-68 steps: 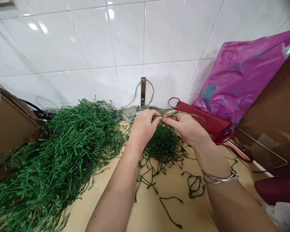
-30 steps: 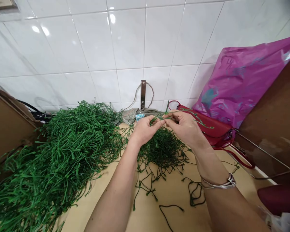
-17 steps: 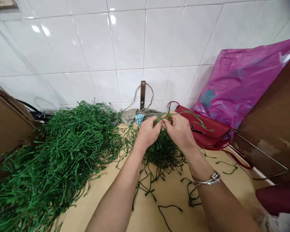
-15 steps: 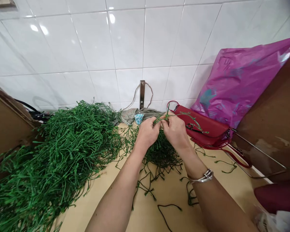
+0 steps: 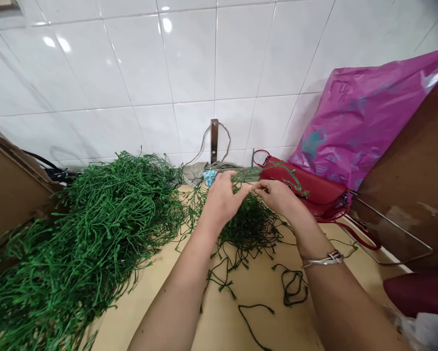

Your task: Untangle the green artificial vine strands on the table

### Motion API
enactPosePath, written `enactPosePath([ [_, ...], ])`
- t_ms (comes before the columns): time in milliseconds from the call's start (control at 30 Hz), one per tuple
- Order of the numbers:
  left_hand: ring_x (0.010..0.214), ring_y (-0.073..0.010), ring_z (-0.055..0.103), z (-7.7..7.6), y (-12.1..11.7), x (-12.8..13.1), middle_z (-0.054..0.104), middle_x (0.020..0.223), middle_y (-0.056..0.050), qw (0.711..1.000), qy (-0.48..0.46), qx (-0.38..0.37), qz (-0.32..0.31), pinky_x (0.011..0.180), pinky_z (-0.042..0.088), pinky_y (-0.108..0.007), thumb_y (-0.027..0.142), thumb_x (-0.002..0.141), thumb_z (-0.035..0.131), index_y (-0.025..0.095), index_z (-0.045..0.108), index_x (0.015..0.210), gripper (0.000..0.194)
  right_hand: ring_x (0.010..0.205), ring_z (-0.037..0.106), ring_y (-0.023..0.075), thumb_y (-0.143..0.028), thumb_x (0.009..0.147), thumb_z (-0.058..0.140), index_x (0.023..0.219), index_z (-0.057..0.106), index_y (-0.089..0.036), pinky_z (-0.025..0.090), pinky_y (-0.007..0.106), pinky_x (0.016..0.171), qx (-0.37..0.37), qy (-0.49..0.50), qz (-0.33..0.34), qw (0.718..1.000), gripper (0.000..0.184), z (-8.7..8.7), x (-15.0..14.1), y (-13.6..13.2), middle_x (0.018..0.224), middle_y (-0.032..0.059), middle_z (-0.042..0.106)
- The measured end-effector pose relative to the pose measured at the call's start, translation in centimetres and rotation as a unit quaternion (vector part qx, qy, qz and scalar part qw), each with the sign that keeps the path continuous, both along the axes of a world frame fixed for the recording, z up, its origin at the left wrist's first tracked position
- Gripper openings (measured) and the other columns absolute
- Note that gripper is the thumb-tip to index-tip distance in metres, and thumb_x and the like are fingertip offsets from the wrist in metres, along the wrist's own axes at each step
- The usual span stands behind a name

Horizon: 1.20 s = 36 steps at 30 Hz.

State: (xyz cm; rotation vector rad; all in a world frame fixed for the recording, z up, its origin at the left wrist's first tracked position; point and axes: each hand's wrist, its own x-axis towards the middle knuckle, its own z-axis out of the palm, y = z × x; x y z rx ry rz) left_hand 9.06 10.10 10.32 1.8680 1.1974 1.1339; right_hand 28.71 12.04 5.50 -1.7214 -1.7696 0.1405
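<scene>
My left hand (image 5: 220, 200) and my right hand (image 5: 279, 195) are raised together over a small dark-green heap of plastic stems (image 5: 253, 226). Both pinch a thin green stem (image 5: 262, 174) that runs between their fingertips and trails right with small leaves, blurred by motion. A silver bracelet (image 5: 323, 259) circles my right wrist. A large pile of brighter green stems (image 5: 83, 229) spreads over the left half of the beige table (image 5: 222, 317).
A red handbag (image 5: 310, 187) lies right of my hands, below a magenta plastic bag (image 5: 365, 117). A cardboard box (image 5: 10, 195) stands at the far left. Loose stems (image 5: 294, 282) lie near my right forearm. A white tiled wall (image 5: 189, 73) backs the table.
My hands have stayed together over the small heap, working the stem between their fingertips. They drew closer half a second ago and have now parted slightly, the stem stretched between them.
</scene>
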Motion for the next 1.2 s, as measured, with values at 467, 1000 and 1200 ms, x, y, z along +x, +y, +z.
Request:
enactPosePath([
  [467,0.103,-0.0189,0.057,0.7,1.1,-1.4,0.069,0.115,-0.005,0.906,-0.341,-0.218,-0.127,0.080,0.043,-0.029,0.031,0.099,0.052,0.024,0.080,0.102,0.029,0.079,0.063,0.0205,-0.048,0.088,0.061,0.090,0.071,-0.021,0.049,0.034,0.072,0.002,0.195,0.124,0.973,0.028,8.2,-4.6,-6.5,0.086,0.0051,0.072],
  [1000,0.088,-0.0149,0.061,0.5,1.2,-1.9,0.071,0.096,-0.005,0.910,-0.288,-0.208,-0.214,0.083,0.046,-0.029,0.026,0.077,0.083,0.016,0.073,0.106,0.032,0.072,0.062,0.0177,-0.044,0.074,0.076,0.084,0.066,-0.021,0.051,0.031,0.068,0.015,0.361,0.132,0.923,0.027,6.1,-4.8,-4.2,0.076,0.0029,0.069],
  [1200,0.065,-0.0085,0.047,0.6,1.1,-1.5,0.059,0.071,0.003,0.939,-0.236,-0.150,-0.200,0.063,0.037,-0.023,0.030,0.084,0.075,0.014,0.066,0.084,0.018,0.076,0.063,0.0199,-0.049,0.069,0.081,0.084,0.063,-0.023,0.052,0.033,0.070,-0.024,0.401,0.169,0.900,0.035,5.9,-4.6,-4.2,0.076,0.0029,0.069],
])
